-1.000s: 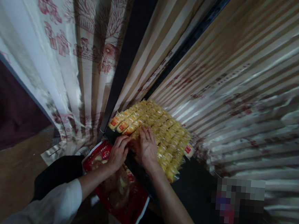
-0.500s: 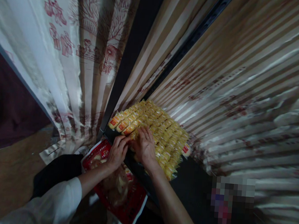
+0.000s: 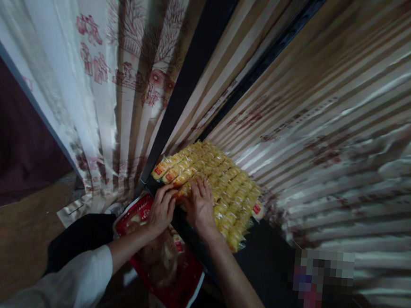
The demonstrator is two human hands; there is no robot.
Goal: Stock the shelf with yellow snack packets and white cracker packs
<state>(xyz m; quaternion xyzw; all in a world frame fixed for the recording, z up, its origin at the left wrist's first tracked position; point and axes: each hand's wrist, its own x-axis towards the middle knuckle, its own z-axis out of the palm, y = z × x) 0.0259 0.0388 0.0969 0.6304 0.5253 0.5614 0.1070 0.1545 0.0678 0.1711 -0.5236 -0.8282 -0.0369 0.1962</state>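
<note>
Pale curtains (image 3: pixel 130 72) printed with dark red figures fill the upper part of the frame, crossed by two dark posts (image 3: pixel 188 72), and a black shelf (image 3: pixel 258 267) runs from the centre toward the lower right. On it, mid-frame, small yellow packs (image 3: pixel 233 189) in clear wrappers lie in close rows; one pack with a red label (image 3: pixel 258 209) sits at their right edge. Little has changed over the last second: the curtains and posts slide slightly rightward as the view turns, while both hands stay at the near left edge of the rows. What is new is an orange-red patch (image 3: pixel 181 193), probably a pack's label, now showing more clearly between them, so the handling seems centred on that front spot. Left hand (image 3: pixel 161 212) has its fingers curled, tips just beside the patch; right hand (image 3: pixel 201 209) lies over the packs with fingers extended and slightly parted. Whether either grip has closed around a pack, I cannot tell. Below the left forearm, a red basket (image 3: pixel 184 297) with a white rim holds more clear plastic wrapping (image 3: pixel 163 260), too dim to read.
</note>
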